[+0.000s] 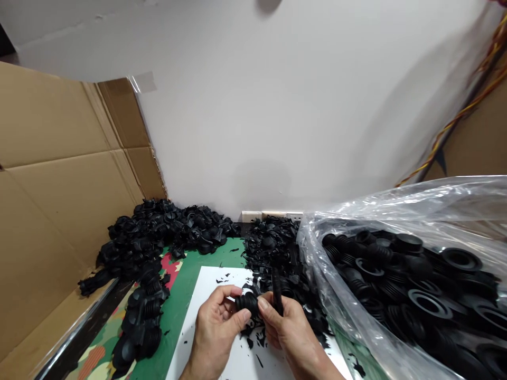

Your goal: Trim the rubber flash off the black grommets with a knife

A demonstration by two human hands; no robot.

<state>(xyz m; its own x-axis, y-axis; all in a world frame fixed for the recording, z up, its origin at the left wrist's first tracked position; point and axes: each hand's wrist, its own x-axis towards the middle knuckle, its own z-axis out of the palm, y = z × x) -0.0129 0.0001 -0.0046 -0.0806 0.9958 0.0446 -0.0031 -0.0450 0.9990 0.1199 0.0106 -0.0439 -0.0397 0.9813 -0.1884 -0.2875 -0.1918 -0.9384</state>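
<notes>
Over a white sheet (190,338), my left hand (217,331) is closed on a small black ribbed rubber part (246,303), pinched between thumb and fingers. My right hand (288,328) is at the part's right side, its thumb and fingertips meeting it. A dark stick-like tool (277,290) stands up between the fingers of my right hand; its lower end is hidden. Small black scraps (259,338) lie on the sheet below and around both hands.
Black rubber parts (194,229) are heaped at the back left, with more (138,322) nearer. Black scraps (273,243) pile up behind my hands. A clear plastic bag (328,311) of black parts stands right. Cardboard (59,158) walls the left; a power strip (273,215) lies against the wall.
</notes>
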